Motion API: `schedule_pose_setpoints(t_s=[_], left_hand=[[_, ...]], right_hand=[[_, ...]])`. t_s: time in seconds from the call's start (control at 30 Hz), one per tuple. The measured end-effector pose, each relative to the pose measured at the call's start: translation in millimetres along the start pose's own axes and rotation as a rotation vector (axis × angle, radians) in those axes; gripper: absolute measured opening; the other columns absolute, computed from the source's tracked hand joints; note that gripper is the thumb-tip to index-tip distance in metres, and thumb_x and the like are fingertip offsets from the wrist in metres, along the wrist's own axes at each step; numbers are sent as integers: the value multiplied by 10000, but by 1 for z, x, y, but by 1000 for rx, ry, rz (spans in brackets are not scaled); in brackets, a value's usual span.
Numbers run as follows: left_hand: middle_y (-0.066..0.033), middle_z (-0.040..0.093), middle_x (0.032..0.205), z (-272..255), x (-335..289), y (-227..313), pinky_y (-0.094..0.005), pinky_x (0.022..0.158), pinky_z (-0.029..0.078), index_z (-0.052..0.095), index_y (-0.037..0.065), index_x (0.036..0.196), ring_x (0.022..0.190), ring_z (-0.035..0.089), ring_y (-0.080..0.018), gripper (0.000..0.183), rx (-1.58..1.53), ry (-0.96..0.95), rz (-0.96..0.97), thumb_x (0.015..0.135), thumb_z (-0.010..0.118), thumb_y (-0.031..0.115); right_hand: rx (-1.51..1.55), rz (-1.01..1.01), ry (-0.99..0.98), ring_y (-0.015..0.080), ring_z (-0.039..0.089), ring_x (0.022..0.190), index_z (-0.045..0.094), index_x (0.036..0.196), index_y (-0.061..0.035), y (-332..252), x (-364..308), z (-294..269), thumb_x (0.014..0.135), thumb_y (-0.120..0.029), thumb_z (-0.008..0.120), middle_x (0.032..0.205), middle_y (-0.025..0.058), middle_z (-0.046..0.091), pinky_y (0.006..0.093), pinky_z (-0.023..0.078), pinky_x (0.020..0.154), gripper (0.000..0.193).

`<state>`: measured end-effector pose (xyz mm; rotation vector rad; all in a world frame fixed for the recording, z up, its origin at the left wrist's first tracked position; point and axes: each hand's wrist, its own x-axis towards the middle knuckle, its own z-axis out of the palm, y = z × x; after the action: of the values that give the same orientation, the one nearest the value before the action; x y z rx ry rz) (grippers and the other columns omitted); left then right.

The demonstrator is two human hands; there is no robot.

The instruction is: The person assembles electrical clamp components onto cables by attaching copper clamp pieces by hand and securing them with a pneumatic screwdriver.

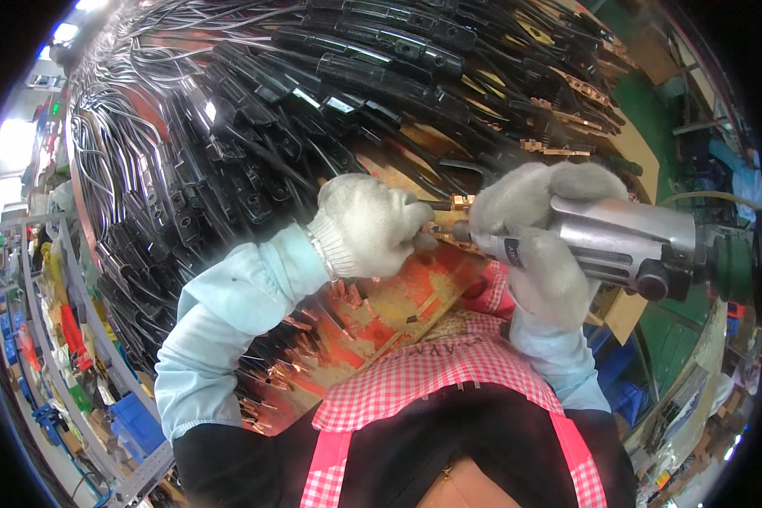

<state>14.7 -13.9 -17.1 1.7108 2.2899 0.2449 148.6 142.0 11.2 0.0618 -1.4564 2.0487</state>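
Observation:
My left hand (368,224), in a white knit glove, is closed beside the driver's tip. Its fingers pinch a small copper fitting (434,230), mostly hidden by the glove. My right hand (550,237), also gloved, wraps round the front of a silver power driver (631,241) lying nearly level, its nose pointing left. The driver's tip meets the copper fitting or sits right against it; I cannot tell which. Just above the tip, another copper piece (463,203) shows at the end of a black rod.
Many black-sleeved parts (364,89) with grey cables (114,76) cover the work table beyond my hands. Its worn red and tan surface (389,317) shows near my checked apron (432,364). Copper ends (284,372) lie at the near edge. Shelving (68,313) stands left.

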Motion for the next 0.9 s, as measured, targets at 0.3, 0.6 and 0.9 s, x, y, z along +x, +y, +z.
schedule_pose_setpoints(t_s=[0.3,0.6,0.9], left_hand=[[-75,690,726,1,0,0,-446,599,536,731,156,865,694,698,-294,192,18,16,-5,726,659,266],[-55,712,789,5,-1,3,-432,628,531,717,158,896,723,686,-308,319,-12,-2,-29,586,707,235],[-58,702,764,4,-2,3,-436,620,527,716,147,864,719,684,-308,307,6,29,-39,568,713,228]], right_hand=[[-94,24,-92,233,560,702,497,1214,-96,-8,0,3,848,-127,737,808,120,583,378,481,599,439],[49,10,-177,220,632,852,499,1141,-96,-5,-3,-2,842,21,726,958,136,635,349,533,754,393],[1,-53,-193,239,628,854,496,1138,-97,-3,-4,-3,852,7,722,964,133,632,374,524,767,380]])
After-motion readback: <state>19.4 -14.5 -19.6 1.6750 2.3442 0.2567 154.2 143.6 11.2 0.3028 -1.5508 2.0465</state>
